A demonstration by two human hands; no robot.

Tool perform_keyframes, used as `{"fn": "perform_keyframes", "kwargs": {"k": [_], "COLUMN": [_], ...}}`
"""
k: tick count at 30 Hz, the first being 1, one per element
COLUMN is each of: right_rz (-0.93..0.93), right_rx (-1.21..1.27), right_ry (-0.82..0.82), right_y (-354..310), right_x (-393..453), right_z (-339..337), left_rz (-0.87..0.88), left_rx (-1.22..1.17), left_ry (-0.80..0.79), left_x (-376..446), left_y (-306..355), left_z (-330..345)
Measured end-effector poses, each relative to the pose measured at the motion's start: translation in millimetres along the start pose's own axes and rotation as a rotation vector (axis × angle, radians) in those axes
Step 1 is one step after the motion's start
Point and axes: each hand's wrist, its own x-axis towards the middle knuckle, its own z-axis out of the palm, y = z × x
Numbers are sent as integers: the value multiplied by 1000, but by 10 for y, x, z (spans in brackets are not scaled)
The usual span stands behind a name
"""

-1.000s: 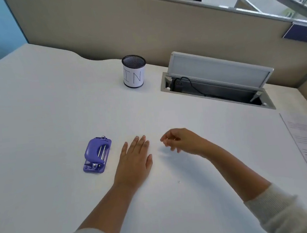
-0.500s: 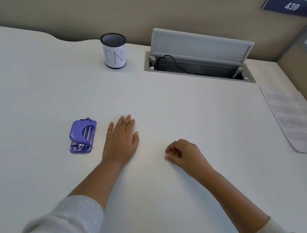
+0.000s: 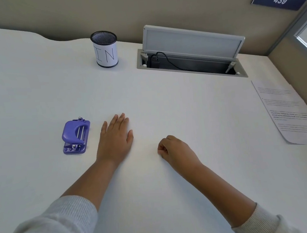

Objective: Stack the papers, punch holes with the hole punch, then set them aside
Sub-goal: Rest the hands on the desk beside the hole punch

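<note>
A purple hole punch (image 3: pixel 75 136) lies on the white desk (image 3: pixel 166 105) at the left. Just to its right, my left hand (image 3: pixel 116 136) rests flat on the desk, palm down, fingers together, holding nothing. My right hand (image 3: pixel 176 149) sits on the desk in the middle, curled into a loose fist with nothing seen in it. Printed papers (image 3: pixel 289 112) lie flat at the desk's far right edge, well away from both hands.
A black mesh cup (image 3: pixel 105 48) with a white label reading "IN" stands at the back. Right of it, an open cable hatch (image 3: pixel 190 54) with raised lid and a black cord is set into the desk. Beige partition walls enclose the back and right.
My right hand has drawn back toward me and curled into a fist. The left hand stays flat beside the punch. The view has tilted, showing more of the papers.
</note>
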Motion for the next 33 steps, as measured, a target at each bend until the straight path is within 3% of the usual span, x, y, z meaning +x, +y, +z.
{"fn": "perform_keyframes", "kwargs": {"k": [15, 33], "right_rz": [27, -15], "right_rx": [123, 170], "right_ry": [-205, -230], "right_y": [29, 86], "right_x": [169, 210], "right_z": [-69, -42], "left_rz": [-5, -8], "left_rx": [5, -2], "left_ry": [-11, -14], "left_x": [1, -6], "left_y": [2, 16], "left_z": [-14, -28]}}
